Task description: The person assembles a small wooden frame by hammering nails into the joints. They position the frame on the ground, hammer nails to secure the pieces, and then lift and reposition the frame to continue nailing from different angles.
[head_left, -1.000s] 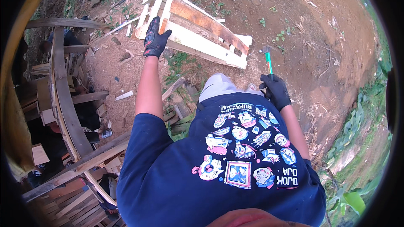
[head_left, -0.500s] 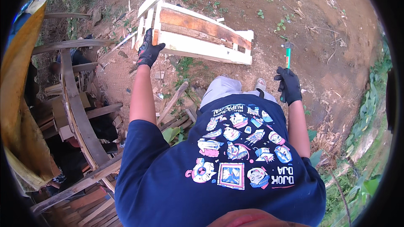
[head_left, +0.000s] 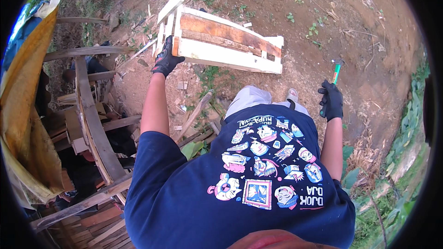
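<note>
A long crate of pale wooden slats (head_left: pixel 219 54), with a brown board along one side, lies tilted over the dirt ahead of me. My left hand (head_left: pixel 167 60), in a black glove, grips its near left corner, thumb to the right and fingers along the end post. Off to the right, my right hand (head_left: pixel 331 101), gloved too, is closed round the lower handle of a hammer (head_left: pixel 337 71). The hammer's green handle points away from me with its metal head at the far end, well apart from the crate.
At the left stand curved weathered planks (head_left: pixel 87 106) and a hanging yellowish sheet (head_left: pixel 27 92), with a pile of wood slats (head_left: pixel 99 226) below. Loose wood pieces (head_left: pixel 194 115) lie by my legs. Green plants (head_left: pixel 401 143) grow along the right edge; small weeds dot the brown soil.
My right hand has swung outward to the right with the hammer, which now leans more to the right. My left hand keeps its hold on the crate; the whole view has shifted slightly.
</note>
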`<action>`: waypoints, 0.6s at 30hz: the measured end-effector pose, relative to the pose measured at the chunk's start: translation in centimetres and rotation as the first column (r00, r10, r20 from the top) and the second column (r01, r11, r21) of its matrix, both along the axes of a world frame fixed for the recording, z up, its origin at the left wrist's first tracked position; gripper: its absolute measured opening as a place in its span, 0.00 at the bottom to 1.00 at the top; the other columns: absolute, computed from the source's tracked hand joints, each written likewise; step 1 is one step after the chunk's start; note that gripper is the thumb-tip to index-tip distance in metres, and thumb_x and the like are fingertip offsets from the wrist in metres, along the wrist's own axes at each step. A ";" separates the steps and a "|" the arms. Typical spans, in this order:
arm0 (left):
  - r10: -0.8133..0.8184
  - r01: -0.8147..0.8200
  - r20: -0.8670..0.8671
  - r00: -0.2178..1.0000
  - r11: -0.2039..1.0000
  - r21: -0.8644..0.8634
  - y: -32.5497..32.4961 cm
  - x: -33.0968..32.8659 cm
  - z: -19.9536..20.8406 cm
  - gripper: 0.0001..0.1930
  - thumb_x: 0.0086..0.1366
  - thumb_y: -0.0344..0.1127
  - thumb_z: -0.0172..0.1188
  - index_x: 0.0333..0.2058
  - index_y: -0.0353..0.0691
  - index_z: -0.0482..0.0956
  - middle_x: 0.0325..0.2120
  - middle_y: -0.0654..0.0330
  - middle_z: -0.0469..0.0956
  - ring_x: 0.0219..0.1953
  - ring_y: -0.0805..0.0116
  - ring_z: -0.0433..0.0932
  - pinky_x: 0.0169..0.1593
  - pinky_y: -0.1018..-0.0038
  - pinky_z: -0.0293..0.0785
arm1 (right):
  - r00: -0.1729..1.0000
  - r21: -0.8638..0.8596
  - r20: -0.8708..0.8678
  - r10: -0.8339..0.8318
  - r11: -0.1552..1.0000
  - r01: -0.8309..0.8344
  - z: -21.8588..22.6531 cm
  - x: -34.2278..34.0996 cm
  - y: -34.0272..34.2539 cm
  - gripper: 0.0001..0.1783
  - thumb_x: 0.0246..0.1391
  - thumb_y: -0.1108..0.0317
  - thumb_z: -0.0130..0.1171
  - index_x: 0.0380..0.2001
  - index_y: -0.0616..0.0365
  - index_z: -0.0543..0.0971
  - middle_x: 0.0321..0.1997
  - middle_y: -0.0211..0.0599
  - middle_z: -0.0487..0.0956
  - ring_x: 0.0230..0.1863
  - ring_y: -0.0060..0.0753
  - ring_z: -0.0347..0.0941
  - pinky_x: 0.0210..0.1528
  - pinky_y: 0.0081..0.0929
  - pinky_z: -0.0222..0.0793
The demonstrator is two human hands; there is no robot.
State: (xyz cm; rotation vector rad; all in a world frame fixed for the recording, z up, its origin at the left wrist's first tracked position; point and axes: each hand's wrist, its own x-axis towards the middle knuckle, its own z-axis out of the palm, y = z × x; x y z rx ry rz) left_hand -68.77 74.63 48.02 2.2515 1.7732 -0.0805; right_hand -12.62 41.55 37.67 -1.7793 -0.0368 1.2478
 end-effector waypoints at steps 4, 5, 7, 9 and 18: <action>0.033 -0.032 0.008 0.999 0.999 -0.041 -0.2 0.9 0.7 0.62 0.50 0.40 0.80 0.78 0.38 0.49 0.75 0.44 0.60 0.75 0.48 0.63 0.74 0.62 0.64 | 1.000 0.004 -0.013 0.008 1.000 -0.008 0.5 -0.2 0.3 0.16 0.64 0.53 0.68 0.43 0.54 0.80 0.28 0.31 0.82 0.16 0.19 0.64 0.19 0.26 0.63; -0.005 0.005 0.013 1.000 1.000 -0.018 -0.1 0.3 0.4 0.60 0.51 0.38 0.78 0.78 0.39 0.49 0.75 0.44 0.59 0.76 0.48 0.62 0.75 0.63 0.63 | 1.000 0.009 -0.021 0.010 1.000 -0.010 0.7 -0.4 0.5 0.16 0.64 0.54 0.68 0.43 0.54 0.79 0.28 0.31 0.82 0.16 0.19 0.64 0.19 0.26 0.63; -0.080 0.079 0.018 0.997 0.997 0.026 0.1 -1.0 -0.3 0.58 0.53 0.32 0.74 0.79 0.40 0.47 0.76 0.44 0.58 0.77 0.49 0.60 0.76 0.63 0.61 | 0.999 0.030 -0.033 0.024 0.999 -0.023 0.6 -0.5 0.8 0.17 0.64 0.54 0.68 0.43 0.55 0.79 0.28 0.32 0.82 0.16 0.19 0.64 0.19 0.26 0.63; -0.041 0.029 -0.098 0.994 0.993 -0.115 0.5 -0.1 1.2 0.55 0.55 0.27 0.68 0.79 0.41 0.47 0.77 0.45 0.56 0.77 0.49 0.58 0.77 0.63 0.61 | 0.999 0.038 -0.040 0.031 0.999 -0.029 0.2 -0.7 0.9 0.17 0.64 0.54 0.68 0.44 0.56 0.79 0.28 0.32 0.82 0.16 0.19 0.64 0.19 0.26 0.63; -0.108 0.064 -0.207 0.972 0.976 -0.207 0.6 0.9 3.2 0.58 0.59 0.34 0.72 0.80 0.43 0.41 0.77 0.43 0.56 0.72 0.42 0.67 0.71 0.59 0.67 | 0.996 0.039 -0.052 0.073 0.997 -0.071 -0.2 -1.3 1.3 0.19 0.64 0.53 0.68 0.44 0.57 0.79 0.29 0.32 0.82 0.17 0.19 0.65 0.19 0.25 0.63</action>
